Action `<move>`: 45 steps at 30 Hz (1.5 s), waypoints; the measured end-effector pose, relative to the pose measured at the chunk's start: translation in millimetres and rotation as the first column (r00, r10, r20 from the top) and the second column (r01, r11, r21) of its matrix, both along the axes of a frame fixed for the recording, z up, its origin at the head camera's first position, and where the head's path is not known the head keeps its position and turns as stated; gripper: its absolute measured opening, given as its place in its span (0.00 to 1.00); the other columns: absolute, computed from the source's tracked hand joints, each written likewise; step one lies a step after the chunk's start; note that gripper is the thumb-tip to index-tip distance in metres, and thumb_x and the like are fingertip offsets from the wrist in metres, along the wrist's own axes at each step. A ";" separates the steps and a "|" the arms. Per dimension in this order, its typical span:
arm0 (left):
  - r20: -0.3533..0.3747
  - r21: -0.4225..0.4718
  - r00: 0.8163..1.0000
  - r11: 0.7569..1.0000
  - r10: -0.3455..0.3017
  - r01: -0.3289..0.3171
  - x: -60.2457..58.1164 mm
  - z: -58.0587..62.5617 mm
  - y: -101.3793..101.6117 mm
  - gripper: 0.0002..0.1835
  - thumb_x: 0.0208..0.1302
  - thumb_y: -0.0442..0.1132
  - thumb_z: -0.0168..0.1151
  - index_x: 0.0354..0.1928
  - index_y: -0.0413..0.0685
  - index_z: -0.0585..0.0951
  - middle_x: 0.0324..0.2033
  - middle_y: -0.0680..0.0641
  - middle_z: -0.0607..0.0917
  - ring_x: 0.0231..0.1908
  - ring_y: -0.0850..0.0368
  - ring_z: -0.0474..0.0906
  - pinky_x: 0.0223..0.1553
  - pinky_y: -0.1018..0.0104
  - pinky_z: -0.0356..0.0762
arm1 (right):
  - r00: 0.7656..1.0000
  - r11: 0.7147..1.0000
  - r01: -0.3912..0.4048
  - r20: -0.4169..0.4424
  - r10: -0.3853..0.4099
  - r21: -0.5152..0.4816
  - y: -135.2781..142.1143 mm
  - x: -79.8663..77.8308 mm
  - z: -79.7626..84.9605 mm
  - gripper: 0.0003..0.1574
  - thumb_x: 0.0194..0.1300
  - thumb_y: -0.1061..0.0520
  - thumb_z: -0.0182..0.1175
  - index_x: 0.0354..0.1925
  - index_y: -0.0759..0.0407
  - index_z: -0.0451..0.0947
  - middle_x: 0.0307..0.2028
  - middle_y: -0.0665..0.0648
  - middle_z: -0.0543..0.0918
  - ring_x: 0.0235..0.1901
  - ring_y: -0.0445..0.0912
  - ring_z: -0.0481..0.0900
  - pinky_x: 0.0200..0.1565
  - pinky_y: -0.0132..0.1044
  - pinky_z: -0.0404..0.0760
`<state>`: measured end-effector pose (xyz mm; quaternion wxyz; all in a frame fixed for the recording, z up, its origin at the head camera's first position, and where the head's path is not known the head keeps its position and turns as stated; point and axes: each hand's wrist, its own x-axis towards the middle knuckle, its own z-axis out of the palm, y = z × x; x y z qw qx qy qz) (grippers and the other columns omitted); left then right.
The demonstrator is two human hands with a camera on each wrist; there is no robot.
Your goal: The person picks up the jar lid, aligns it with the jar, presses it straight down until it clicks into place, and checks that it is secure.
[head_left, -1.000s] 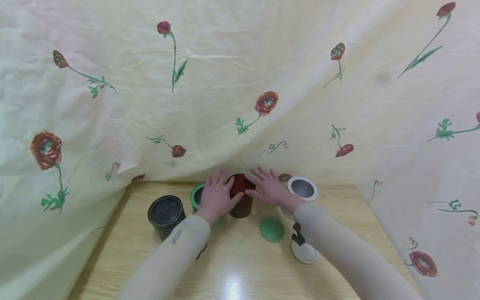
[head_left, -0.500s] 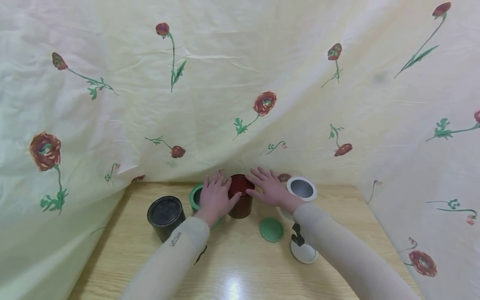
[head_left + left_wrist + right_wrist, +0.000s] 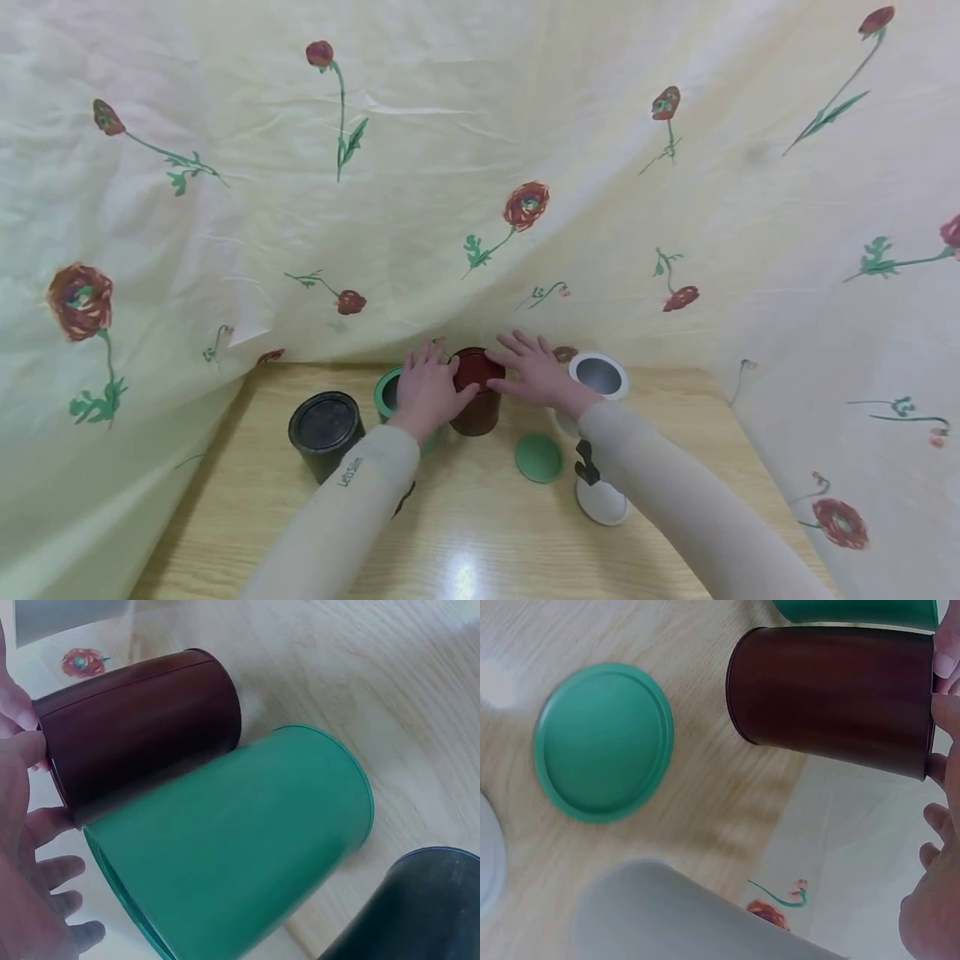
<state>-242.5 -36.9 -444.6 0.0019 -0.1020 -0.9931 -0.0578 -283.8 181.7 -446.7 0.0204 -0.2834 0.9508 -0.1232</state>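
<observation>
At far left on the wood-grain table [image 3: 502, 533], a black can [image 3: 324, 429], upright with a closed top, partly behind the left sleeve [image 3: 367, 492]. Next along, a green can [image 3: 232, 847], also upright, mouth uncovered, partly hidden by the left hand [image 3: 426, 392]. Left fingers spread wide, thumb and forefinger touching the top rim of a dark red can [image 3: 474, 414] on its left side, remaining fingers fanned toward the green can. At centre, the dark red can upright, just beside the green one, directly between both hands, body below the fingertips. From the opposite side, the right hand [image 3: 534, 372], equally wide, thumb and forefinger at that same rim, other fingers fanned outward. Cannot tell how firmly pressed. Nearer and slightly right, a green lid [image 3: 538, 458], flat on the table. Farther right, a white can [image 3: 597, 377], mouth uncovered, partly behind the right sleeve [image 3: 660, 475]; nearer, a white lid [image 3: 602, 504], flat beside that sleeve.
</observation>
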 end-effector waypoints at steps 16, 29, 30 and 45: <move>0.049 0.046 0.996 0.997 0.067 -0.070 -4.3 6.0 0.2 0.39 0.75 0.69 0.56 0.79 0.56 0.73 0.83 0.41 0.60 0.84 0.39 0.49 0.82 0.38 0.50 | 1.000 0.998 0.023 0.011 -0.024 0.056 -9.7 -2.3 7.5 0.39 0.79 0.38 0.60 0.79 0.52 0.71 0.82 0.64 0.60 0.83 0.67 0.48 0.78 0.74 0.44; 0.028 0.003 0.999 0.999 0.033 -0.033 -5.4 3.9 1.9 0.39 0.76 0.71 0.54 0.79 0.58 0.73 0.83 0.41 0.61 0.84 0.39 0.47 0.82 0.39 0.49 | 0.999 0.999 0.030 -0.014 -0.029 0.034 1.2 -0.7 -2.4 0.40 0.79 0.36 0.58 0.80 0.50 0.68 0.83 0.65 0.58 0.83 0.68 0.48 0.78 0.74 0.44; 0.026 -0.008 0.999 1.000 0.030 -0.030 -5.2 4.0 1.5 0.40 0.76 0.71 0.53 0.79 0.58 0.73 0.83 0.41 0.61 0.84 0.39 0.46 0.82 0.39 0.48 | 0.999 0.999 0.025 -0.020 -0.024 0.026 1.6 -0.4 -3.3 0.41 0.79 0.36 0.58 0.80 0.51 0.68 0.83 0.65 0.58 0.83 0.68 0.48 0.78 0.74 0.44; -0.044 -0.087 0.996 0.993 -0.083 0.079 6.4 22.1 -5.4 0.38 0.76 0.71 0.54 0.78 0.57 0.75 0.82 0.42 0.64 0.84 0.41 0.47 0.82 0.38 0.49 | 0.997 0.997 -0.030 -0.079 0.024 -0.073 22.8 7.9 1.5 0.42 0.78 0.37 0.59 0.79 0.55 0.69 0.82 0.67 0.60 0.82 0.70 0.49 0.76 0.78 0.44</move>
